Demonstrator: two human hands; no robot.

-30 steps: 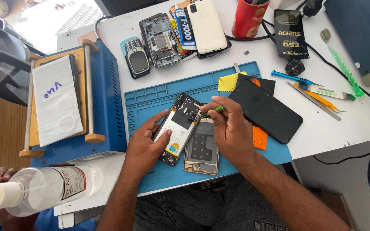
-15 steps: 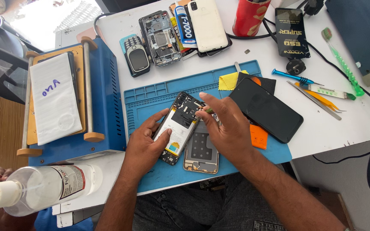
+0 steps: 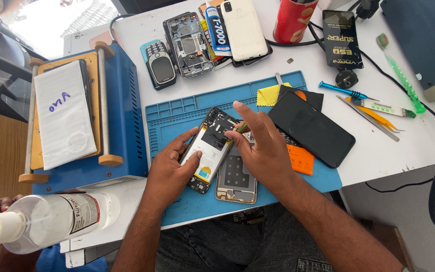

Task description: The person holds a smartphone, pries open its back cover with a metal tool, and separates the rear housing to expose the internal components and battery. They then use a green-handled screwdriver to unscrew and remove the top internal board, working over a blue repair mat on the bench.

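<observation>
Centrally, both hands are working over an opened phone (image 3: 209,149) lying tilted on the blue mat (image 3: 177,113). Left hand (image 3: 169,168) is cupping the phone's left edge, thumb pressing on its lower face, fingers curled along the side. Right hand (image 3: 260,146) is pinching a small green-handled tool (image 3: 241,128) between thumb and fingers, index finger stretching straight out above; the tool's tip is meeting the phone's upper right part. Under the right palm, a bare phone frame (image 3: 235,176) is lying flat, touching the opened phone's right edge. Just right of the right hand, a black phone (image 3: 310,128) is resting across an orange card (image 3: 300,158) and a yellow cloth (image 3: 270,94). Farther right, tweezers (image 3: 368,117) and a blue screwdriver (image 3: 343,91) are sitting on the white table (image 3: 378,151). Beyond the fingers, a keypad phone (image 3: 160,64) and a white phone (image 3: 242,27) are lying near a red can (image 3: 293,20). Left of the left hand, a blue machine (image 3: 124,126) is standing; below it, a spray bottle (image 3: 51,221) is lying near the forearm.
</observation>
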